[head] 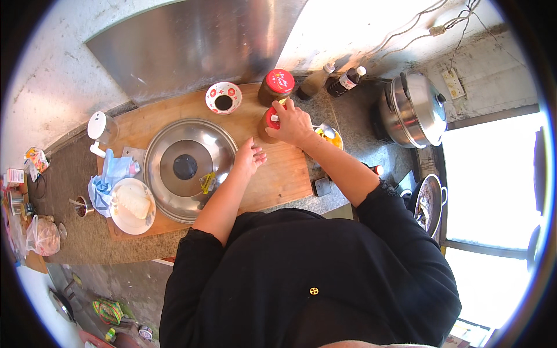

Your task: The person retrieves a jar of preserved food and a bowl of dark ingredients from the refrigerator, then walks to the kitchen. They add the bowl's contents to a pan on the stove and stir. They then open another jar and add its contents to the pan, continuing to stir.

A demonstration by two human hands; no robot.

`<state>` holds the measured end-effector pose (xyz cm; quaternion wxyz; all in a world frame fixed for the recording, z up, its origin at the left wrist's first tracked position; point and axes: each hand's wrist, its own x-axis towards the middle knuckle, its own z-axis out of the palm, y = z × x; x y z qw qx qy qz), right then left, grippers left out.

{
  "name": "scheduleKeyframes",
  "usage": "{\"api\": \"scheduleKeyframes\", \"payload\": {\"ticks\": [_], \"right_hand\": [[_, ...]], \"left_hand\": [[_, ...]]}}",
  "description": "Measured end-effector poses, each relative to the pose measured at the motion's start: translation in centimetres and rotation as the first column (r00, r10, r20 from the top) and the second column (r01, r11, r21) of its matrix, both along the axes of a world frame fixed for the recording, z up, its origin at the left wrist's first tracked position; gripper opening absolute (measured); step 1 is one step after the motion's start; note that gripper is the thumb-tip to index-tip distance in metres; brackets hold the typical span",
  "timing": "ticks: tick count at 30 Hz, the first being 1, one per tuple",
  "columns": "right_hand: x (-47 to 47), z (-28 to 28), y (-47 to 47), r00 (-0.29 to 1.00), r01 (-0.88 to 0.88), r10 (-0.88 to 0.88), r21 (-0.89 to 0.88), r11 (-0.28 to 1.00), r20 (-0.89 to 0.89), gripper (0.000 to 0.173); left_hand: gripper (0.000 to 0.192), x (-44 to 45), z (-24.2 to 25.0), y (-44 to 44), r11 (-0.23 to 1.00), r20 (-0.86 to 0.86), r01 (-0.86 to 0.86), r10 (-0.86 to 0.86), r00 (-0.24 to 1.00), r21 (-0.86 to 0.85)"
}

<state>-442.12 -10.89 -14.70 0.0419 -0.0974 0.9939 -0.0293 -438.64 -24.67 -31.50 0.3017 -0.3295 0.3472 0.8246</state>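
My right hand point(292, 122) rests on the red lid of a jar point(266, 130) on the wooden board, its fingers curled over the lid. My left hand point(251, 157) is held palm inward left of that jar, fingers apart and holding nothing. Behind stands a second jar with a red lid point(280, 81). A patterned bowl with dark liquid point(223, 98) is at the board's back. Left of my left hand lies a large metal pan lid point(165, 150), a small yellow packet point(208, 182) on it. A spoon point(327, 130) lies over a bowl of yellow food point(334, 139), partly behind my right arm.
A wooden board point(283, 178) spans the counter. A plate with a pale block point(141, 217) and a blue cloth point(115, 167) sit at left. Two bottles point(314, 83) point(347, 81), a steel steamer pot point(411, 108) and a wok point(428, 204) stand at right.
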Motion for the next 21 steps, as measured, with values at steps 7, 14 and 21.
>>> {"api": "scheduleKeyframes", "payload": {"ticks": [7, 14, 21], "right_hand": [[1.2, 2.1, 0.5, 0.975, 0.217, -0.204, -0.161, 0.963, 0.090, 0.073], [5.0, 5.8, 1.5, 0.980, 0.197, -0.177, -0.522, 0.830, 0.088, 0.068], [8.5, 9.6, 1.0, 0.996, 0.079, -0.090, -0.603, 0.794, 0.013, 0.066]], "left_hand": [[0.082, 1.1, 1.8, -0.2, 0.985, -0.072, -0.004, 0.017, 0.997, 0.172], [0.068, 3.8, 7.4, -1.7, 0.883, -0.509, 0.152, 0.110, 0.854, 0.445], [0.060, 6.8, 12.4, -2.0, 0.926, -0.449, 0.104, 0.075, 0.891, 0.362]]}}
